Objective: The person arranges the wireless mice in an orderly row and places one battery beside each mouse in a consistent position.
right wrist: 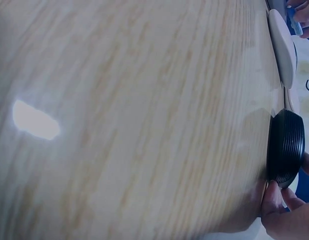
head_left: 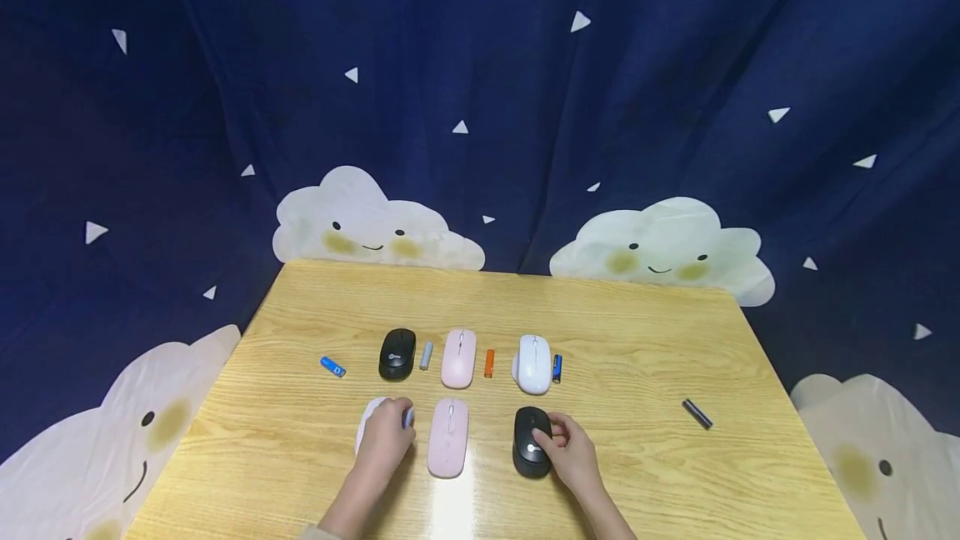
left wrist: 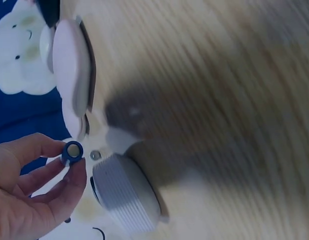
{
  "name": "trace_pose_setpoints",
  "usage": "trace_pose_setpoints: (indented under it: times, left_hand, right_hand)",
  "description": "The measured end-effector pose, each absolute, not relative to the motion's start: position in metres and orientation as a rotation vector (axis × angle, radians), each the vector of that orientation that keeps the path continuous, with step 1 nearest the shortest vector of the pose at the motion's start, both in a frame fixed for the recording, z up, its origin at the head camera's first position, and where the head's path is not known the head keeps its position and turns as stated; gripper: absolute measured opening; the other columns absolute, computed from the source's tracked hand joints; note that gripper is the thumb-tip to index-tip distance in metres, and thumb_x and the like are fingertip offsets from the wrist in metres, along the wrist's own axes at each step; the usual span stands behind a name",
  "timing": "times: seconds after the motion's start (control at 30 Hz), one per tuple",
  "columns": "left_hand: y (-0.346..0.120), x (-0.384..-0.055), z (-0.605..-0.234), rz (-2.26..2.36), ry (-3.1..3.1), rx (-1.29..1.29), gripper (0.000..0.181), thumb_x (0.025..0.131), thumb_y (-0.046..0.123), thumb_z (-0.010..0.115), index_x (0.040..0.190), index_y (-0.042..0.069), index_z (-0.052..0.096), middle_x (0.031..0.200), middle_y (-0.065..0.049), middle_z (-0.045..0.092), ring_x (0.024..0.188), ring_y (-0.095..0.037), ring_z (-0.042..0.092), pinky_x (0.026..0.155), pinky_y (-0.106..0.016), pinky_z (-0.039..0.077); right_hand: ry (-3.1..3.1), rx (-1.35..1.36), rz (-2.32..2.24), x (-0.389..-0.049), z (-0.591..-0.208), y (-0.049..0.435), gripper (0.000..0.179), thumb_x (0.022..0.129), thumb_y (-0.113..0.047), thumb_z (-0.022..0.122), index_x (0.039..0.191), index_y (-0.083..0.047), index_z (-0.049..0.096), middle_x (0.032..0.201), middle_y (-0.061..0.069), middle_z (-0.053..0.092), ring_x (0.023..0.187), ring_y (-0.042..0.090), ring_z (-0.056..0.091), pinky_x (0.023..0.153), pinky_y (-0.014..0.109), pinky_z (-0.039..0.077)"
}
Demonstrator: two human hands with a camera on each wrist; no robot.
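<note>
My left hand (head_left: 386,433) pinches a blue cylindrical battery (left wrist: 73,151) between thumb and fingers, its end facing the left wrist camera. That hand is just above a white mouse (head_left: 363,427), which it partly covers in the head view. My right hand (head_left: 573,450) holds the right side of a black mouse (head_left: 531,438) standing on the table; the thumb lies over its edge. From the right wrist view, the ribbed end of the black mouse (right wrist: 287,145) shows between the fingers. Between the two hands lies a pink mouse (head_left: 448,438), touched by neither.
Farther back on the wooden table (head_left: 637,340) stand a black mouse (head_left: 397,354), a pink mouse (head_left: 459,358) and a white mouse (head_left: 534,365). Batteries lie around them: blue (head_left: 333,367), grey (head_left: 426,355), orange (head_left: 489,363), dark blue (head_left: 557,368). A dark battery (head_left: 697,413) lies far right.
</note>
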State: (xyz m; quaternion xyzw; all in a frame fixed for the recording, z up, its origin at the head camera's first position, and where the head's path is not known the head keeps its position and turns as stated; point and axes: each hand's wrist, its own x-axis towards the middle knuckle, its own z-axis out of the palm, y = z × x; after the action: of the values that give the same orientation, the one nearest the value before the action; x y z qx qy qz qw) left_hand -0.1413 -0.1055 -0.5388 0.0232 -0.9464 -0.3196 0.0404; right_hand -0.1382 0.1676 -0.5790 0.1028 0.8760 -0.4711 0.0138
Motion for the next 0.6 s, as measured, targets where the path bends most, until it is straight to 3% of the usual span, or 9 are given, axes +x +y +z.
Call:
trace_pose_setpoints:
  times: [0.2, 0.3, 0.6]
  left_hand:
    - [-0.096, -0.141, -0.544, -0.922, -2.954, 0.054, 0.02, 0.064, -0.013, 0.061, 0.083, -0.006, 0.065, 0.065, -0.007, 0.052, 0.057, -0.017, 0.049, 0.051, -0.031, 0.045]
    - [-0.092, -0.141, -0.547, -0.841, -2.961, 0.009, 0.013, 0.064, -0.014, 0.061, 0.072, -0.004, 0.062, 0.062, -0.008, 0.05, 0.053, -0.02, 0.05, 0.047, -0.032, 0.045]
    - [-0.08, -0.142, -0.553, -0.61, -3.046, 0.03, 0.004, 0.074, -0.008, 0.058, 0.072, -0.006, 0.062, 0.066, -0.016, 0.053, 0.06, -0.032, 0.057, 0.053, -0.039, 0.051]
  right_hand:
    - [2.723, 0.313, -1.48, -0.139, -0.58, 0.168, 0.043, 0.08, -0.019, 0.07, 0.113, 0.005, 0.057, 0.086, 0.006, 0.059, 0.072, 0.012, 0.051, 0.06, 0.02, 0.044]
    - [2.724, 0.305, -1.488, -0.139, -0.579, 0.168, 0.043, 0.079, -0.018, 0.07, 0.113, 0.005, 0.057, 0.086, 0.006, 0.059, 0.073, 0.012, 0.052, 0.06, 0.02, 0.044]
    - [2.712, 0.324, -1.483, -0.138, -0.577, 0.167, 0.044, 0.08, -0.019, 0.069, 0.114, 0.005, 0.057, 0.086, 0.006, 0.059, 0.074, 0.013, 0.052, 0.061, 0.021, 0.044]
